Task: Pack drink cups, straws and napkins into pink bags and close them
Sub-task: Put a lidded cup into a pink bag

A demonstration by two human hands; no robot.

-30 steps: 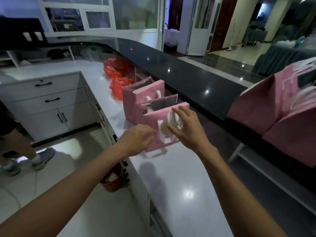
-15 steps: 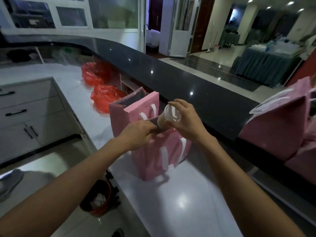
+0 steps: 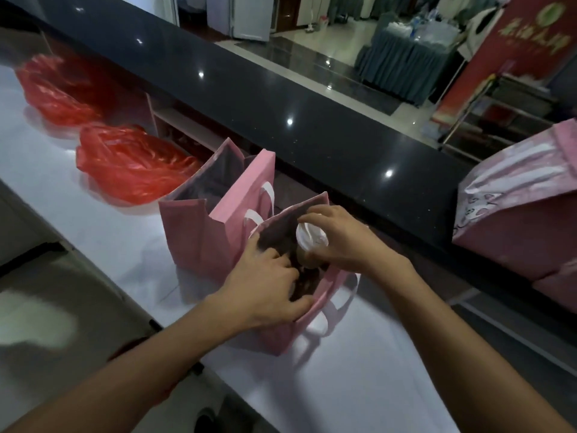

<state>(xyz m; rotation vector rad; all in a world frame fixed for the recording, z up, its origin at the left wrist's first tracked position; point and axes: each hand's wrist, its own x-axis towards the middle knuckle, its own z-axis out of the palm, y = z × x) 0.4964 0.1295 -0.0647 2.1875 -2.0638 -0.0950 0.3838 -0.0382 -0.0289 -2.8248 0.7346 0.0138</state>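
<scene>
An open pink bag [image 3: 315,326] with white handles stands on the white counter [image 3: 93,232] in front of me. My right hand [image 3: 343,242] grips a drink cup [image 3: 309,242] with a white lid, tilted, its lower part inside the bag's mouth. My left hand [image 3: 268,289] grips the bag's near rim, fingers curled into the opening. A second open pink bag [image 3: 215,223] stands just behind and left, touching the first. The bag's inside is dark. I see no straws or napkins.
Two crumpled red plastic bags [image 3: 131,167] lie on the counter at the left. A raised black ledge [image 3: 312,120] runs along the far side. Filled pink bags [image 3: 518,220] sit at the right edge. The counter's near edge drops to the floor at lower left.
I have come closer to the bags. My right hand has lowered the cup from above the rim into the bag's mouth; my left hand keeps holding the rim, now pulling it wider.
</scene>
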